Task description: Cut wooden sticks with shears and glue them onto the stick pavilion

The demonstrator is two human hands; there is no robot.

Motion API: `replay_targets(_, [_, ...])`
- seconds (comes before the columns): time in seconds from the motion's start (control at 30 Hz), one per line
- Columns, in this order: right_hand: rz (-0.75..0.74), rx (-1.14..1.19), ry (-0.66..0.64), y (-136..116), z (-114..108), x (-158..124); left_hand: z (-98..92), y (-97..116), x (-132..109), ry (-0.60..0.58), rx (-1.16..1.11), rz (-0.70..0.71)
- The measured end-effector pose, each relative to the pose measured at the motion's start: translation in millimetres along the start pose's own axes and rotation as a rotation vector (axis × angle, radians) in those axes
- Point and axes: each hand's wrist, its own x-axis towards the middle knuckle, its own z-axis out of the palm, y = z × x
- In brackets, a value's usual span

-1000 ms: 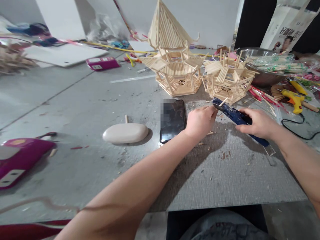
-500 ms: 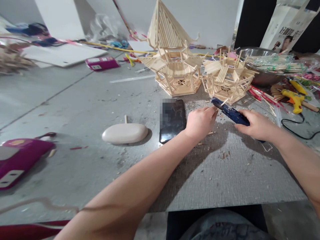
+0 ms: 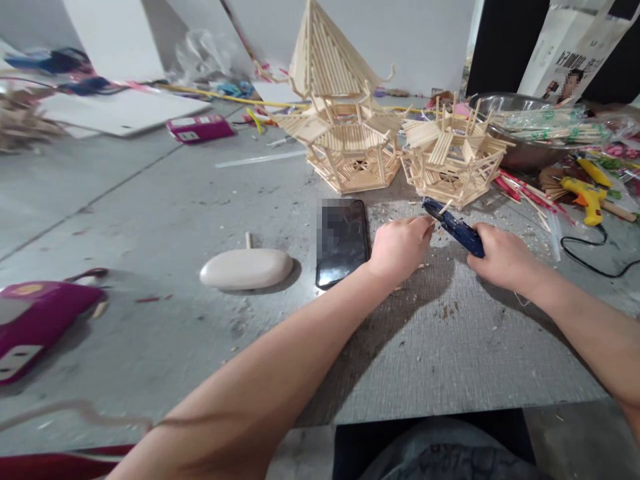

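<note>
My left hand (image 3: 401, 245) is closed, pinching a thin wooden stick (image 3: 447, 206) whose free end pokes up past the jaws of dark blue cutting pliers (image 3: 459, 229). My right hand (image 3: 507, 259) grips the pliers by the handles, with the jaws pointing up and left around the stick. Behind the hands stands a small open pavilion (image 3: 453, 157) built of wooden sticks. Left of it rises a taller stick pavilion (image 3: 350, 137) with a pointed roof. A black phone (image 3: 343, 243) lies flat just left of my left hand.
A pale oval case (image 3: 246, 269) lies left of the phone. Purple power strips (image 3: 45, 320) sit at the left. On the right are a yellow glue gun (image 3: 587, 197) with its black cord and a metal bowl (image 3: 525, 157) with bagged sticks. Wood scraps litter the grey table (image 3: 480, 353).
My right hand has closed further around the pliers, drawing the handles together. The left hand stays at the stick by the jaws. The whole view has shifted slightly.
</note>
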Motion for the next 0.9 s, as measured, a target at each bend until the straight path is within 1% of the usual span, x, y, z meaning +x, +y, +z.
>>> replay_targets(0.47, [0.033,-0.041,-0.058,-1.0,1.6,2.4,-0.7,-0.1,2.7,-0.111,-0.008,-0.048])
replay_targets(0.7, [0.074,-0.022,-0.05,1.6,10.1,9.0,-5.5,2.4,2.6,-0.131,-0.04,-0.069])
replay_targets(0.8, [0.087,-0.039,-0.098,7.4,9.6,12.8,-7.1,1.1,4.2,-0.141,-0.139,-0.099])
replay_targets(0.83, [0.1,-0.054,-0.117,9.9,8.0,13.6,-6.8,0.0,5.3,-0.145,-0.207,-0.117])
replay_targets(0.9, [0.137,-0.091,-0.129,15.1,3.8,14.1,-5.5,-2.7,8.1,-0.154,-0.412,-0.181])
